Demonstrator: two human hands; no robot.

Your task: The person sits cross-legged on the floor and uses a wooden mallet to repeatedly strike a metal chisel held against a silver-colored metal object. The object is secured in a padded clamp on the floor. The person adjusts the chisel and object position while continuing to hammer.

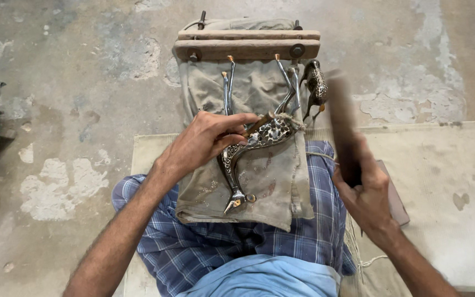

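Metal deer figurine (251, 151) on cloth-covered stand (243, 181).
Left hand (207, 140) pinching small punch (258, 125) against it; right hand (361, 190) clamped round blurred mallet (341, 118).

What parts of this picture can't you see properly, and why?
Head view only:
- Tool in the right hand: motion blur smears the dark tool, so its kind is unclear.
- Tip of the small tool in the left hand: too small to make out against the metal deer figure.
- Second metal figure: partly hidden behind the blurred tool.
- Flat block: mostly hidden by the right hand.
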